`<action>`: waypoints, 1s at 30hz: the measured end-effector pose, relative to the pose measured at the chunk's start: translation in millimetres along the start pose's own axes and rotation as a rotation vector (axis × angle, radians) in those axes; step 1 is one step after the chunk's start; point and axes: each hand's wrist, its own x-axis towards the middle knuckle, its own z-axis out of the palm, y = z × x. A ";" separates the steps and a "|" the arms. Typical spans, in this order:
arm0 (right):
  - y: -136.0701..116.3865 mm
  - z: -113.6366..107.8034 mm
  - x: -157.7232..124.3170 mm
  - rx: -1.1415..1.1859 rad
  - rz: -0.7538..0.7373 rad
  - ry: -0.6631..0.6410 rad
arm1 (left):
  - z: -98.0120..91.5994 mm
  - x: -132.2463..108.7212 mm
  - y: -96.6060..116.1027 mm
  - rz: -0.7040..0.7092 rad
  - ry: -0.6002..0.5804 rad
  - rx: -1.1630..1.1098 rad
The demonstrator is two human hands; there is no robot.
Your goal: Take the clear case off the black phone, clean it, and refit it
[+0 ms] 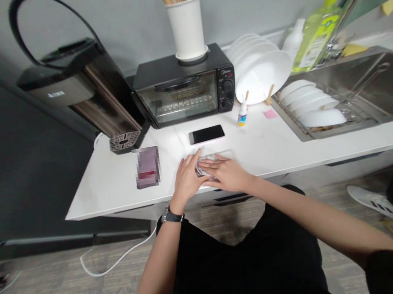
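A clear, flat case [230, 154], which looks like a phone case, lies near the front edge of the white counter, largely covered by my hands. My left hand [188, 174] holds its left end, with the fingers along the far side and the thumb toward me. Across its middle lies my right hand [225, 172], fingers stretched out and pressed down on a whitish patterned area. Whether anything small sits under those fingertips is hidden. Just beyond the case rests a phone [206, 134], dark screen up. A purple pouch-like item [147, 167], partly pixelated, is left of my hands.
Behind stand a black water dispenser [91, 94] and a toaster oven [184, 94] with a white utensil holder [187, 29] on top. Right of the phone are a small bottle [242, 114], a pink note [270, 114], plates [263, 74] and a sink [369, 85]. Another person's shoe [374, 201] shows at right.
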 end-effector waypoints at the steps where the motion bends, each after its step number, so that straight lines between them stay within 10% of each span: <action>1: 3.7 -2.6 -2.2 -0.025 0.013 0.004 | 0.9 -0.4 -0.2 -0.003 0.012 0.012; 9: 2.8 -21.1 -66.5 -0.220 0.268 0.082 | 4.7 1.3 3.2 0.011 0.042 0.045; 19: -0.1 2.1 -0.9 0.133 0.085 0.074 | -0.6 2.2 -1.3 0.009 -0.009 0.042; 30: 67.4 -15.7 -83.6 0.644 0.676 0.832 | 7.4 -1.5 -15.2 0.015 0.042 -0.079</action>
